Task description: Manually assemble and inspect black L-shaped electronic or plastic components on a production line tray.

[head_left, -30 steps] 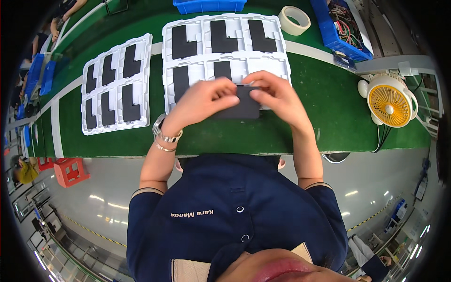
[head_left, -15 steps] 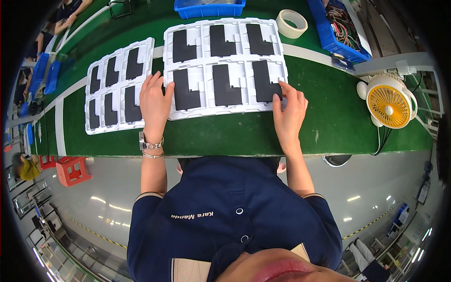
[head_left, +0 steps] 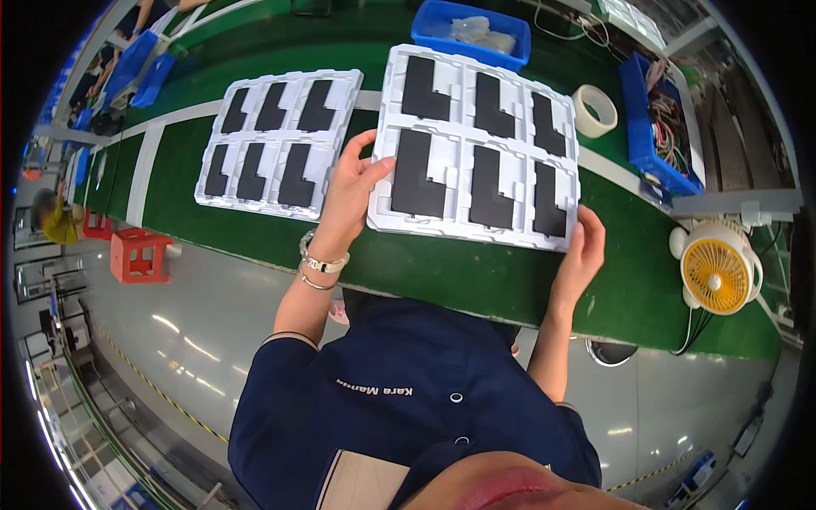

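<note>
A white moulded tray (head_left: 457,183) with several compartments lies between my hands, a flat black L-shaped piece (head_left: 415,174) in each compartment. My left hand (head_left: 348,194) grips its left edge, thumb over the rim and fingers behind. At the lower right corner my right hand (head_left: 581,255) has its thumb and fingers closed against the edge. The tray sits at a slant; whether it is lifted off the bench I cannot tell. To the left, a similar white tray (head_left: 323,166) holds more black L-shaped pieces, apart from the first tray.
Behind the tray stands a blue bin (head_left: 470,53) with clear bags. A tape roll (head_left: 594,111) lies right of the tray, near a blue bin of wires (head_left: 637,140). A yellow-and-white fan (head_left: 716,276) stands at the right on the green bench (head_left: 459,280). Red stools (head_left: 140,255) are lower left.
The view has swung left. My hands now grip the tray's two side edges, and the tray has tilted clockwise. Earlier, my right fingers touched the black piece at its lower right corner.
</note>
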`<state>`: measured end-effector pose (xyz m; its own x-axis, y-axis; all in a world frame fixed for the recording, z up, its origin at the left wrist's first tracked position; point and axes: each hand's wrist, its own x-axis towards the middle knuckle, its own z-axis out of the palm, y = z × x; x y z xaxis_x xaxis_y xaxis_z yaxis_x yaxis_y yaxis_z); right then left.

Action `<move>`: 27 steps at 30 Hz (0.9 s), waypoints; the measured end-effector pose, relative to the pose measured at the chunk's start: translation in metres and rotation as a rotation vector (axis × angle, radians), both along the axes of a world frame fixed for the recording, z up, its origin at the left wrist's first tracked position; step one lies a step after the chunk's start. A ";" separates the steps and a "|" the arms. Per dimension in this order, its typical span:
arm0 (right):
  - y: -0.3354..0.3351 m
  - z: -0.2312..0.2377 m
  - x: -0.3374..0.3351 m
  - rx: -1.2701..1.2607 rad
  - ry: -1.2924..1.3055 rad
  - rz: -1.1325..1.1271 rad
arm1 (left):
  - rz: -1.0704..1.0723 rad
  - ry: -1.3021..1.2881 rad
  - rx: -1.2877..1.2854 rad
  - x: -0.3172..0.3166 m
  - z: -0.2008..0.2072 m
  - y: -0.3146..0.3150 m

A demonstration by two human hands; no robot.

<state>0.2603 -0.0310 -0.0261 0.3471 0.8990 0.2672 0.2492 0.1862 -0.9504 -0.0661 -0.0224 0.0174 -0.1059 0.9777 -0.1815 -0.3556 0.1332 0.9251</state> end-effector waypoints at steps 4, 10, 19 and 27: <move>-0.008 0.019 -0.006 0.001 0.084 -0.122 | 0.162 0.022 0.070 -0.019 0.022 -0.008; -0.004 0.016 0.000 0.018 0.156 -0.109 | 0.326 0.062 0.145 -0.124 0.032 -0.026; -0.001 0.015 -0.006 0.004 0.176 -0.083 | 0.369 0.120 0.146 -0.295 -0.005 -0.080; 0.001 0.014 -0.011 -0.011 0.086 -0.077 | 0.236 0.313 -0.005 -0.374 -0.016 -0.058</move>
<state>0.2492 -0.0303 -0.0117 0.4365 0.8715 0.2235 0.1800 0.1588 -0.9708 -0.4399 -0.0806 0.0014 -0.3787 0.9190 -0.1095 -0.0781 0.0861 0.9932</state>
